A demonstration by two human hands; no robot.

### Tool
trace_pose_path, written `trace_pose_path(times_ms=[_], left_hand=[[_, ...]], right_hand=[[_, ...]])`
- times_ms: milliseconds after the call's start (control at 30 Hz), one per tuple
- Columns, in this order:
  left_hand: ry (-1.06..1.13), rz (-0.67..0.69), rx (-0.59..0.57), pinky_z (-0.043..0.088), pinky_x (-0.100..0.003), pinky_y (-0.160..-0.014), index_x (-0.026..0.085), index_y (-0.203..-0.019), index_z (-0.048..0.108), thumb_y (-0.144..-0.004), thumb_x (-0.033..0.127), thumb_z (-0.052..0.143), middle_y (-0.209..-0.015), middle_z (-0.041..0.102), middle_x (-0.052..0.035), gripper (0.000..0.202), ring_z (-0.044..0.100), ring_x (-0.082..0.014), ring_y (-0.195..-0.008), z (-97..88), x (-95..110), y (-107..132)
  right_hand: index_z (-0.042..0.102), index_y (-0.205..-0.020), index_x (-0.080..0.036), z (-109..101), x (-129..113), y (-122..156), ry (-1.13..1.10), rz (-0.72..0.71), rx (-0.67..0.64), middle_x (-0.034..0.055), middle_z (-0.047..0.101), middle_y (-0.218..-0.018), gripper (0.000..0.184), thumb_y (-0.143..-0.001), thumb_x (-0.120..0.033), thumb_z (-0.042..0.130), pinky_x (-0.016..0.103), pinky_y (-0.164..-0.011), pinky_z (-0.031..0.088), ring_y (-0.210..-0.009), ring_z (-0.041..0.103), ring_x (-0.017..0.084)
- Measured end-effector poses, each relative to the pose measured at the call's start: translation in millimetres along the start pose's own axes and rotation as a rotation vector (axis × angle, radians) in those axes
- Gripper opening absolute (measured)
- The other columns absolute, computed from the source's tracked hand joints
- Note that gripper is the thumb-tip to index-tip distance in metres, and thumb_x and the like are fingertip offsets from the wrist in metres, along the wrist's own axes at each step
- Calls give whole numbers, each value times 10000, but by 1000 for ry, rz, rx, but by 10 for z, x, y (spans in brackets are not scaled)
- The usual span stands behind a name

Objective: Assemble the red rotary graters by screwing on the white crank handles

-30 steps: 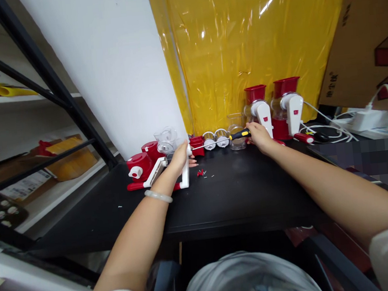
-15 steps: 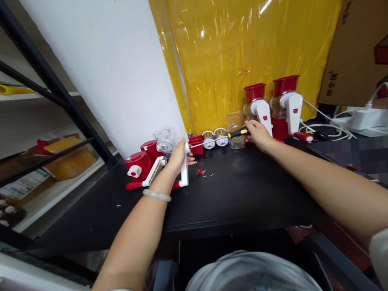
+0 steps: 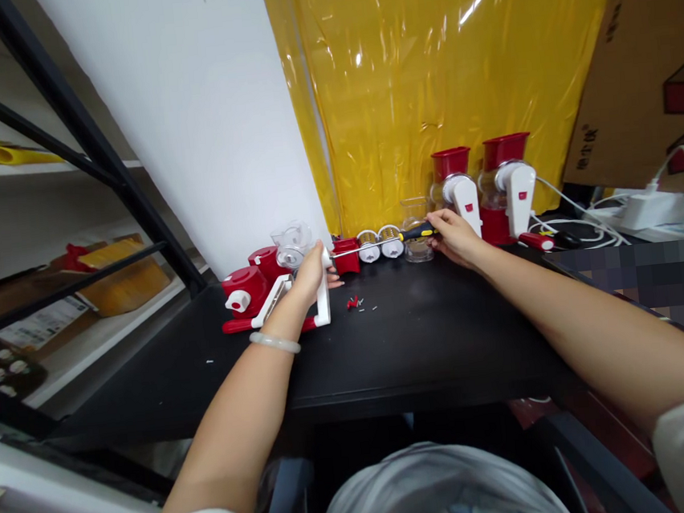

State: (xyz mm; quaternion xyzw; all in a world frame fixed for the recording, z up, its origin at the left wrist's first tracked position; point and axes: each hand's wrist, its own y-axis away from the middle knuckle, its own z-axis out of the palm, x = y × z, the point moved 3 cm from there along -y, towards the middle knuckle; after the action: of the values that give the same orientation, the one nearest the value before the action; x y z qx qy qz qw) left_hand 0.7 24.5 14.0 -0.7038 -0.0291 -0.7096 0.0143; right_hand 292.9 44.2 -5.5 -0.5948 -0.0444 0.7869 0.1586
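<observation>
My right hand (image 3: 452,234) is closed round the black-and-yellow handle of a screwdriver (image 3: 417,233). Its long shaft points left, and the tip meets the white hub at the top of a crank handle (image 3: 322,297). That white crank with a red grip is held in my left hand (image 3: 312,277), its fingers partly hidden behind the part. Just left of it stand red grater bases (image 3: 245,292) with a white knob, and a second white crank (image 3: 272,302) with a red grip. Small screws and a red piece (image 3: 354,303) lie on the black table to the right of my left hand.
Behind the screwdriver stand a red part (image 3: 346,258), two grater drums (image 3: 368,246) and a clear container (image 3: 419,251). Two assembled red-and-white rotary graters (image 3: 518,191) are at the back right, near white cables (image 3: 593,220). A black shelf frame (image 3: 109,166) rises at left.
The handle end of the screwdriver has lifted very slightly, and my right hand's fingers have shifted on it. My left hand keeps its hold on the crank handle.
</observation>
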Motion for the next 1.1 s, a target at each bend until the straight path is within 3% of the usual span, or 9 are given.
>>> trace_pose_path(times_ms=[233, 400, 500, 600, 767, 900, 1000, 1100], left_hand=[[33, -47, 16, 592, -290, -550, 201, -853, 552, -988, 522, 427, -506, 482, 43, 370, 483, -103, -372, -22, 42, 34], [29, -60, 35, 592, -302, -542, 201, -837, 544, -991, 522, 416, -495, 472, 46, 378, 464, -106, -369, -33, 77, 58], [24, -57, 30, 584, -296, -530, 198, -831, 535, -1002, 507, 393, -491, 463, 48, 381, 449, -104, -363, -31, 83, 54], [-31, 13, 36, 571, -279, -525, 201, -861, 537, -1006, 498, 390, -503, 465, 50, 362, 459, -104, -367, -36, 67, 20], [-212, 248, 112, 533, -261, -498, 222, -930, 563, -968, 550, 476, -543, 486, 44, 341, 518, -125, -393, -73, 56, -39], [-275, 394, 114, 525, -285, -515, 222, -935, 612, -950, 577, 513, -551, 487, 31, 368, 521, -138, -397, -90, 88, -37], [-254, 394, 118, 534, -300, -542, 219, -946, 635, -928, 597, 550, -548, 487, 30, 387, 521, -140, -400, -99, 98, -30], [-254, 383, 117, 541, -306, -541, 215, -937, 632, -931, 591, 548, -541, 488, 30, 385, 520, -141, -396, -92, 105, -19]], right_hand=[[504, -843, -214, 38, -114, 55, -60, -58, -99, -51, 573, -719, 351, -779, -388, 802, 187, -487, 391, -535, 510, 63], [565, -858, -204, 26, -178, 82, -129, -70, -146, -52, 581, -738, 300, -729, -284, 825, 196, -541, 466, -593, 556, 74], [578, -847, -196, 26, -185, 76, -85, -27, -146, -41, 604, -743, 206, -790, -259, 767, 202, -534, 481, -585, 571, 82], [571, -820, -187, 22, -163, 57, 11, 40, -93, -15, 631, -709, 170, -918, -310, 636, 205, -492, 466, -521, 560, 87], [563, -843, -204, -26, -73, 54, 188, 250, -26, 27, 588, -513, 430, -1014, -553, 379, 265, -433, 473, -400, 527, 145], [537, -753, -206, -95, -12, 49, 350, 286, -15, 2, 505, -406, 390, -984, -518, 498, 223, -336, 342, -308, 363, 102], [521, -694, -204, -113, 0, 28, 395, 209, -42, -34, 425, -360, 391, -952, -492, 580, 206, -316, 273, -289, 287, 77], [507, -673, -202, -109, -14, 16, 369, 145, -47, -44, 405, -355, 406, -950, -487, 588, 201, -330, 286, -299, 296, 73]])
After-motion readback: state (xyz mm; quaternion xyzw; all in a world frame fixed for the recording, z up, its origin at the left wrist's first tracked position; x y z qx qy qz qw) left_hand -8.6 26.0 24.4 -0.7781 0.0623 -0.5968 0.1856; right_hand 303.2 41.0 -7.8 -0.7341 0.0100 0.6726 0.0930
